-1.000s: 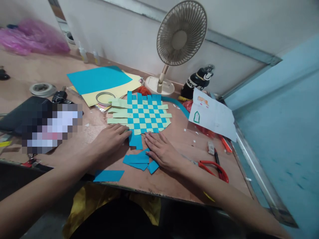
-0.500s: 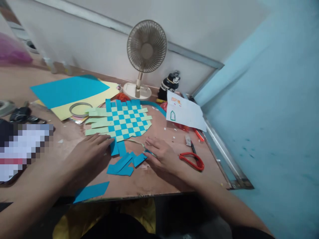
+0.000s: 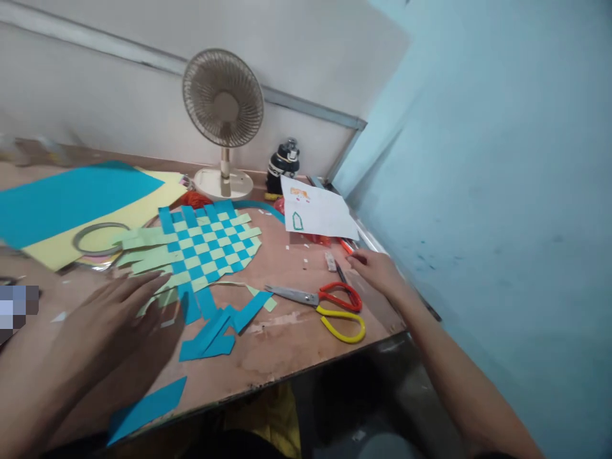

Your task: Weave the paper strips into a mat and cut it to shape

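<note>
My left hand [image 3: 117, 312] hovers or rests, fingers stretched out, at the lower left of a woven paper mat [image 3: 205, 239] of blue and pale green strips. It seems to hold nothing; whether it touches the green strips I cannot tell. My right hand [image 3: 375, 271] reaches to the table's right side, fingertips by the end of an orange-red pen-like stick [image 3: 348, 247]; contact is unclear. Just left of those fingers lie a white eraser-like block [image 3: 330, 261] and a dark pen [image 3: 341, 273]. Scissors [image 3: 318, 299] with one red and one yellow handle lie nearer me.
Blue paper scraps [image 3: 215, 335] lie below the mat, another blue piece [image 3: 150, 408] at the front edge. Blue and yellow sheets [image 3: 81, 194] and a tape ring [image 3: 81, 241] are left. Behind stand a fan [image 3: 224, 108] and bottle [image 3: 282, 167]; a drawn-on white sheet [image 3: 320, 210] is right.
My right hand has moved right and away from me, uncovering the scissors. My left hand has shifted slightly off the blue strip ends. The view has turned right.
</note>
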